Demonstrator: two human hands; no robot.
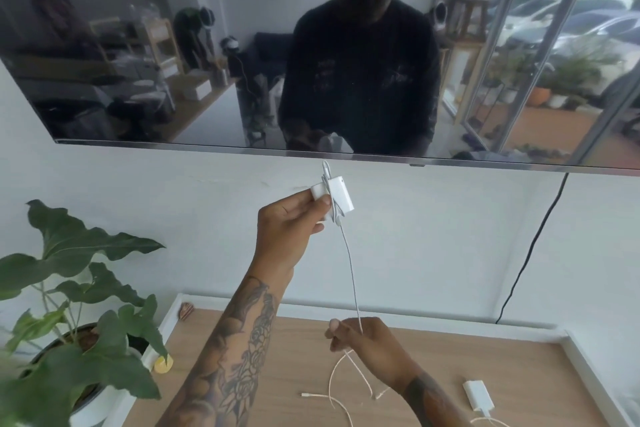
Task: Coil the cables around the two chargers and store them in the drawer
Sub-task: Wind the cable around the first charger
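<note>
Head view: we hold the white charger (331, 196) raised, pinched between thumb and fingers of our left hand (290, 229). Its cable (350, 270) hangs to our right hand (360, 340), fingers curled round it, above the wooden tabletop (294, 367), where a second charger (478, 395) lies.

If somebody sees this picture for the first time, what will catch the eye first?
The left hand, raised at centre, holds a white charger partly wrapped in its cable. The cable runs down to the right hand, which pinches it above the wooden tabletop. A dark television screen above reflects the room.
</note>
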